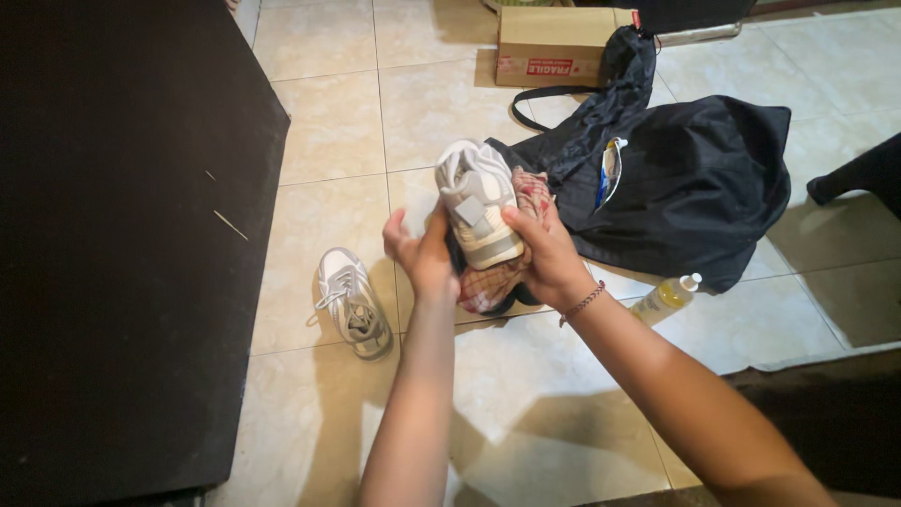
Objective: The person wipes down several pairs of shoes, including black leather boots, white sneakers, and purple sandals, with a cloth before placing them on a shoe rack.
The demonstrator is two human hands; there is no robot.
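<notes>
Right hand (547, 253): closed around the raised sneaker (479, 202), fingers over its side and thumb against the sole edge, bracelet at the wrist. It carries the shoe's weight, held sole-up and heel toward the wearer so the underside faces the camera.

Left hand (420, 252): half open, fingers spread, palm set against the shoe's near side and the cloth below; it steadies and does not clamp.

Patterned cloth (493, 282): red and pale check, bunched under the shoe between both wrists, apparently serving as a wipe or wrap.

Second sneaker (352, 302): matching grey-white, upright on the tiled floor (328, 122) at 9 o'clock of the hands, near them, laces loose.

Black bag (694, 178): slumped open at 2 o'clock, touching the cloth's far edge.

Yellow bottle (668, 297): lying on its side at 3 o'clock, just beside the bag.

Cardboard box (554, 42): at 12 o'clock, well apart.

Black panel (122, 235): flat along 9 o'clock.
</notes>
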